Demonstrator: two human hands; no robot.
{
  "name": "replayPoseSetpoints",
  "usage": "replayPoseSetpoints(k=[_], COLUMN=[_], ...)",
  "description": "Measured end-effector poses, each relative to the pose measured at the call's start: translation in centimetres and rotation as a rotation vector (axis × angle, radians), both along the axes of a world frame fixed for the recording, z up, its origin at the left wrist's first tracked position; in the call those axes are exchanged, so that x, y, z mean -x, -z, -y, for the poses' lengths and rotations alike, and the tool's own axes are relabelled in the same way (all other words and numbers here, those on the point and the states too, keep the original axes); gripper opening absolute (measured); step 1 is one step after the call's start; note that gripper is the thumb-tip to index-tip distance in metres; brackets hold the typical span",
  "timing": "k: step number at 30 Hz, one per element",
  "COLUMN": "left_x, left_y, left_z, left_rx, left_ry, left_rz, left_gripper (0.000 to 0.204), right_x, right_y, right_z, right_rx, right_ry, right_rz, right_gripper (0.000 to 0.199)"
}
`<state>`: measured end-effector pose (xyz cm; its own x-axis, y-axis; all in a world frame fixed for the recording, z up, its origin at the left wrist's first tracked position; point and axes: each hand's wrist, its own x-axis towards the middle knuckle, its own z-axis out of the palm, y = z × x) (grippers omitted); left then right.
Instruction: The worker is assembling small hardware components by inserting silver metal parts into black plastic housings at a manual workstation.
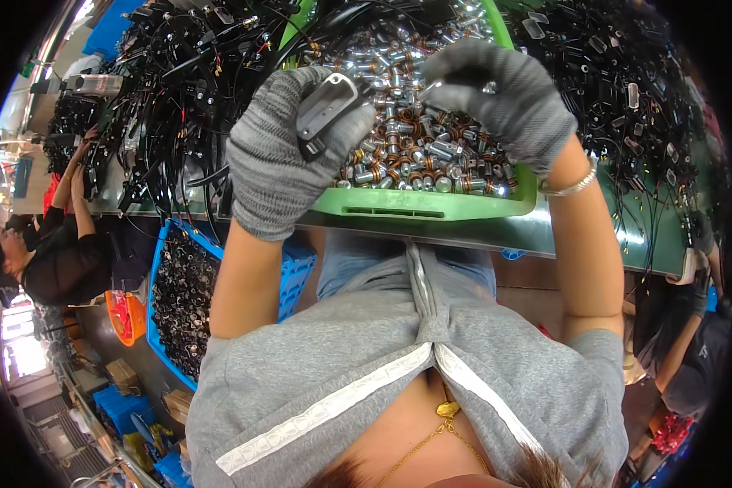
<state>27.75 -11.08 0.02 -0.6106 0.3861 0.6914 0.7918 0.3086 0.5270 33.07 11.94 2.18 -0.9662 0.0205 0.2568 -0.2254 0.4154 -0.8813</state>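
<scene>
So the left hand [289, 154], in a grey knit glove, is wrapped around a flat grey metal bracket-looking piece [327, 106], fingers curled shut on it with the piece poking up out of the top of the grip and a black cable [220, 175] trailing off to the left of that hand. The right hand [500, 102], same kind of glove, is just to the right of it and slightly higher, fingertips pinched together on something small and shiny; it looks like one of the little metal fittings [431, 154], but it's too small for me to be sure. Both hands hang over the green tray [431, 203], which sits right under them on the worktop [545, 236] and is heaped with those silver barrel-shaped fittings with coppery bands. My read: this is the bit where a fitting gets picked and brought across to the held piece, and the next move looks like it needs lining the tiny part up with the end of the bracket, so fine fingertip work in thick gloves. The bracket is dull grey, oblong with rounded corners and a darker lower end. Past the hands there's a big tangle of black cable assemblies [187, 73], and below the left forearm a blue crate [297, 272] of dark parts.
</scene>
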Motion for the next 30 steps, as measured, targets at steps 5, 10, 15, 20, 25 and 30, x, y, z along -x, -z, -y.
replayPoseSetpoints(k=[5,10,15,20,25,30], left_x=[0.5,0.2,0.1,0.2,0.5,0.5], left_y=[0.3,0.0,0.1,0.1,0.6,0.1], left_z=[-0.5,-0.4,-0.3,-0.1,0.0,-0.1], left_rx=[0.101,0.185,0.164,0.169,0.125,0.137], left_ry=[-0.100,-0.157,-0.149,-0.163,-0.152,-0.139], left_rz=[0.056,0.143,0.100,0.142,0.145,0.111], left_gripper=[0.048,0.043,0.043,0.042,0.041,0.039], right_x=[1.8,3.2,4.0,6.0,6.0,6.1], right_y=[1.5,1.9,1.6,0.2,1.8,0.2], right_z=[-0.3,-0.4,0.5,2.3,1.7,1.8], right_rx=[-0.350,-0.531,-0.933,-0.838,-1.269,-1.232], right_ry=[-0.069,-0.207,-0.264,-0.196,-0.236,-0.349], right_rz=[0.023,-0.060,-0.117,0.491,0.123,0.147], right_gripper=[0.017,0.013,0.020,0.020,0.021,0.022])
